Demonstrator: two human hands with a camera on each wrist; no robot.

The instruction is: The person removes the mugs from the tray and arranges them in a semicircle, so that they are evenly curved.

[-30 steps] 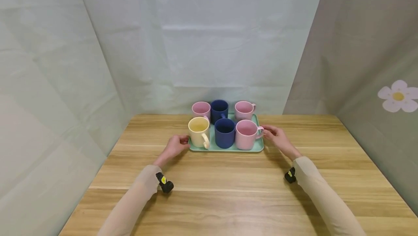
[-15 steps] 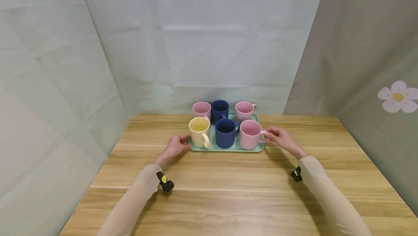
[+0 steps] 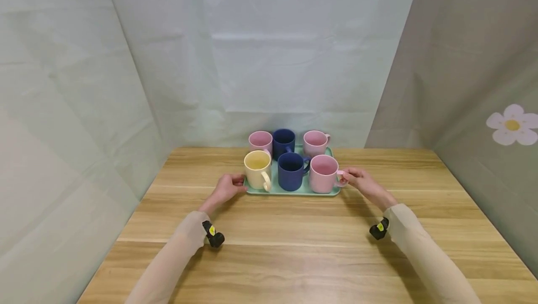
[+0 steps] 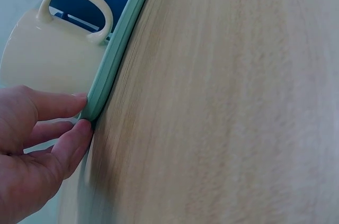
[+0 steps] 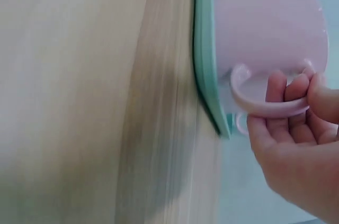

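Note:
A mint-green tray (image 3: 275, 186) carries several mugs. At its front left corner my left hand (image 3: 227, 188) pinches the rim; thumb and fingers meet on the tray edge in the left wrist view, beside the cream-yellow mug (image 4: 53, 49). My right hand (image 3: 366, 186) holds the handle (image 5: 265, 108) of the front right pink mug (image 3: 322, 180), with fingers curled through the loop. This mug stands upright on the tray's right end. Left of it is a dark blue mug (image 3: 290, 178), its handle pointing right, toward the pink one.
Behind the front row stand a pink mug (image 3: 260, 140), a blue mug (image 3: 283, 141) and another pink mug (image 3: 315, 144). The tray lies near the back edge of the wooden table (image 3: 294, 248). Pale cloth (image 3: 286, 61) hangs close behind it.
The front right pink mug has shifted right, away from the blue mug, whose handle now shows. My right hand has moved right with it. My left hand stays at the tray corner.

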